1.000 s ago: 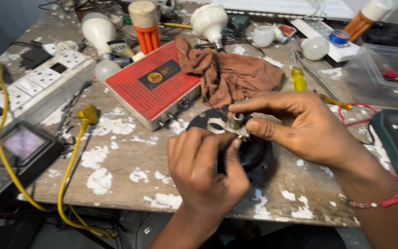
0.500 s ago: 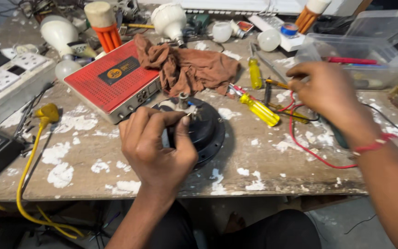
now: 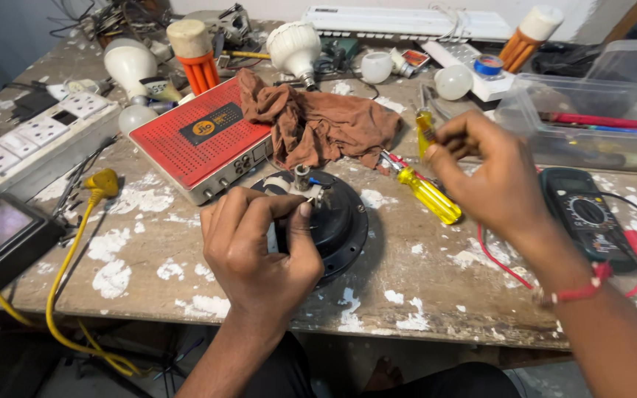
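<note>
A black round motor-like part [image 3: 346, 221] with a short metal shaft [image 3: 302, 177] lies on the worn, paint-flecked table [image 3: 149, 250]. My left hand [image 3: 256, 254] presses down on its left side, fingers curled over the rim by the shaft. Off to the right, my right hand [image 3: 492, 180] hovers above the table with its fingers closed on the handle of a small yellow screwdriver [image 3: 425, 127]. A larger yellow-handled screwdriver [image 3: 430, 196] rests on the table just below that hand.
A red flat box [image 3: 200, 140] and a brown cloth [image 3: 326, 125] sit behind the black part. A multimeter [image 3: 587, 214] with red leads lies at right, a clear plastic container [image 3: 591, 110] behind it. Power strip [image 3: 38, 136], bulbs [image 3: 296, 48] and yellow cable [image 3: 75, 243] crowd the left.
My right hand left the black part's shaft, swung right to the tools and took hold of a small yellow screwdriver. My left hand stayed on the black part.
</note>
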